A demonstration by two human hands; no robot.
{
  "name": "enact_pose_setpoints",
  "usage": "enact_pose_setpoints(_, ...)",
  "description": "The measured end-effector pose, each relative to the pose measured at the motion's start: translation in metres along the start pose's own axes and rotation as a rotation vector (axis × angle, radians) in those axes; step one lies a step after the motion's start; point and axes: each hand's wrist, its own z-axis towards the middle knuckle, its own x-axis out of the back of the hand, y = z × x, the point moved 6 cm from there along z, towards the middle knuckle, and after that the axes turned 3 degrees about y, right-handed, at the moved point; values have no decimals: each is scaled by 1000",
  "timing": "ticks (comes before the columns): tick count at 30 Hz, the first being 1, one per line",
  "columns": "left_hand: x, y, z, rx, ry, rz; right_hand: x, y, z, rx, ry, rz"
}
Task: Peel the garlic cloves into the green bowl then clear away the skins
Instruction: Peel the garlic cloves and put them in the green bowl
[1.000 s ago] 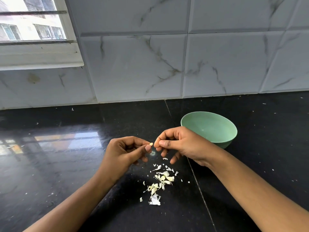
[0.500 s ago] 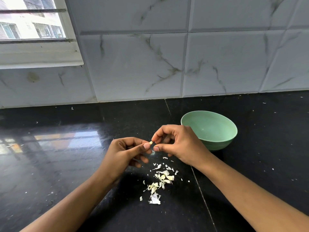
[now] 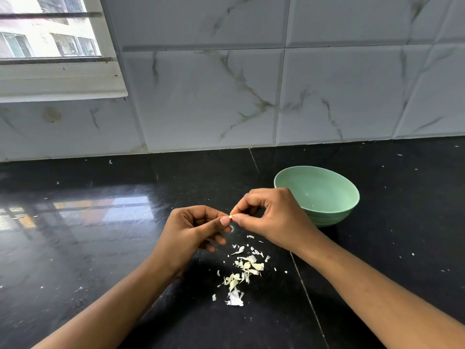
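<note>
A small pale garlic clove (image 3: pixel 230 216) is pinched between the fingertips of both hands above the black counter. My left hand (image 3: pixel 192 230) holds it with thumb and curled fingers from the left. My right hand (image 3: pixel 271 217) pinches its tip from the right, fingers curled. The green bowl (image 3: pixel 327 197) stands just behind and right of my right hand; its visible inside looks bare. A heap of white garlic skins (image 3: pixel 242 273) lies on the counter below my hands.
The glossy black counter (image 3: pixel 88 235) runs to a marbled tile wall (image 3: pixel 214 96) at the back. A window (image 3: pixel 50 34) sits at the upper left. Tiny white flecks dot the counter on the right.
My right hand has moved left and closed in on the clove held by my left hand; its fingertips now pinch the clove's tip. The skins and bowl have not moved.
</note>
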Motion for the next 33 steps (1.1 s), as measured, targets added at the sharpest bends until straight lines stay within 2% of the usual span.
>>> enact_pose_setpoints(5, 0, 4, -1, -106, 9, 90, -7, 13, -2, -266, -26, 221)
enact_pose_setpoints(10, 0, 5, -1, -154, 22, 119, -23, 20, -8, -514, -83, 554)
enact_pose_setpoints(13, 2, 7, 0, -136, 48, 63, -20, 17, -5, -407, -106, 545)
enact_pose_setpoints(16, 3, 7, 1, -110, 41, 29, -13, 13, 0, -244, -112, 365)
enact_pose_setpoints(20, 1, 6, 0, -85, 22, 27, -9, 8, 1, -120, -94, 209)
enact_pose_setpoints(33, 2, 7, -2, -155, 21, 125, -5, -4, -1, 80, 23, 50)
